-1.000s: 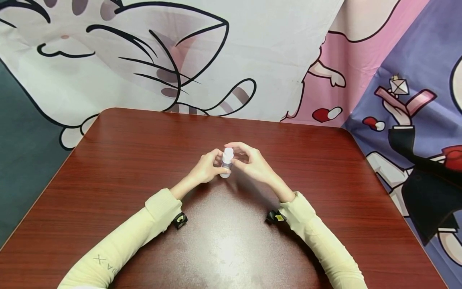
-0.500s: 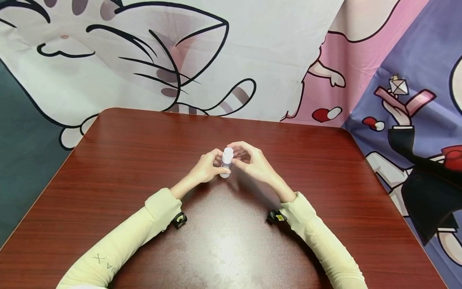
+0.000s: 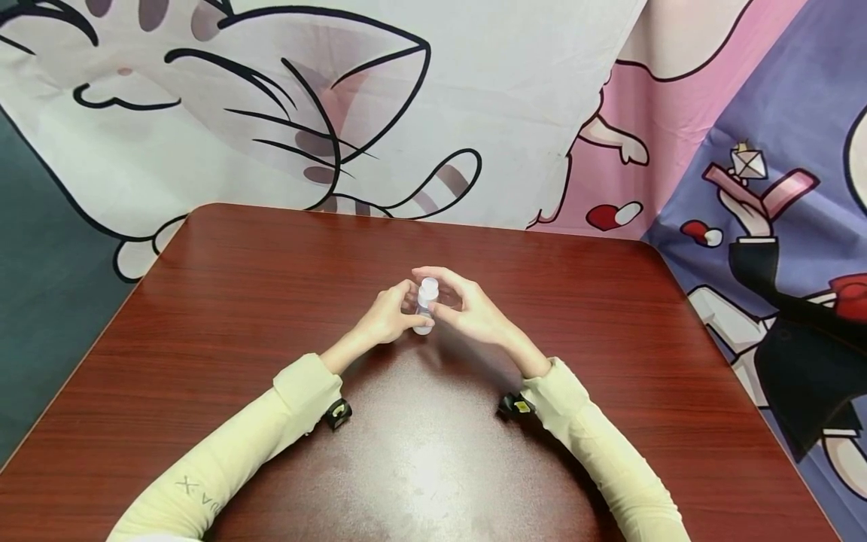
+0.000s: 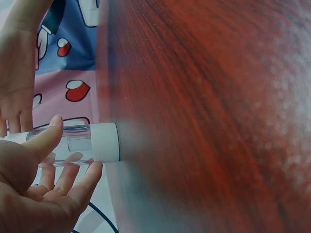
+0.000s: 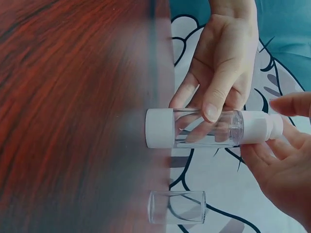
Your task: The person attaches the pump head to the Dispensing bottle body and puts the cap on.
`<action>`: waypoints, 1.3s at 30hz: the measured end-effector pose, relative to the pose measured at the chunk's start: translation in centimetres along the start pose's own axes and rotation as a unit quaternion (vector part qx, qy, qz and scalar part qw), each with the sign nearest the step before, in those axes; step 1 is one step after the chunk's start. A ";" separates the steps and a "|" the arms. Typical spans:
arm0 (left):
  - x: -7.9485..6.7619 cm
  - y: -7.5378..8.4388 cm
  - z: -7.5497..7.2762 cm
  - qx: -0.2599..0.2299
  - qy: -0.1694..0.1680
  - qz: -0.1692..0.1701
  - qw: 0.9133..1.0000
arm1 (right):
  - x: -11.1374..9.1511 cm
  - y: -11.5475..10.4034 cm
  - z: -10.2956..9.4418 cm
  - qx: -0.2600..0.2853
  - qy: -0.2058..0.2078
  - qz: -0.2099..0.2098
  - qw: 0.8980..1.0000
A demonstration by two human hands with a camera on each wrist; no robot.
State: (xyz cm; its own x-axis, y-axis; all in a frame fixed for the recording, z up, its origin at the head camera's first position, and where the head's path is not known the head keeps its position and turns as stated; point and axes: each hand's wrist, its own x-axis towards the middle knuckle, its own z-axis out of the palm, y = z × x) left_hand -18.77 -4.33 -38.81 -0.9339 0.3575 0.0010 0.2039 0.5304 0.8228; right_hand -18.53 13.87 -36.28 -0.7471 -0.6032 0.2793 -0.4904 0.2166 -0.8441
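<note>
A clear pump bottle (image 3: pixel 426 316) with a white base and a white pump top (image 5: pixel 256 127) stands upright in the middle of the head view. My left hand (image 3: pixel 387 312) grips its clear body, thumb across the near side and fingers round the back. Around the white top curls my right hand (image 3: pixel 470 307), thumb at the collar and the index finger reaching over past the top. In the right wrist view a clear cap (image 5: pixel 177 207) stands on the table beside the bottle; the right hand hides it in the head view.
The dark red wooden table (image 3: pixel 305 248) has a rounded back edge. Behind it hangs a cartoon-printed cloth (image 3: pixel 515 98). Small black wrist devices sit under both cuffs, the left device (image 3: pixel 337 413) and the right device (image 3: pixel 516 406).
The fingers of my right hand shift leftward round the bottle's white top, the index finger now reaching farther over it. My left hand and the bottle stay in place.
</note>
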 end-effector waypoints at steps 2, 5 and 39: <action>0.0 0.0 0.0 0.001 0.000 0.001 1.000 | 0.0 -0.6 -0.1 -0.003 -0.001 0.000 1.000; 0.0 0.0 0.1 0.001 0.002 0.004 1.000 | -0.1 -1.9 -0.2 -0.009 -0.004 0.006 1.000; 0.1 -0.1 0.3 -0.015 0.011 0.003 1.000 | -0.2 -1.8 0.1 -0.043 0.079 0.048 0.995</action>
State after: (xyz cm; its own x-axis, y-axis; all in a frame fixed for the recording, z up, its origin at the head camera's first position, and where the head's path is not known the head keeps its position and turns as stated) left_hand -18.76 -4.14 -39.09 -0.9386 0.3444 0.0181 0.2016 0.5052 0.8391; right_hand -17.51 13.56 -34.88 -0.8503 -0.4498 0.2730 -0.4447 0.3370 -0.8298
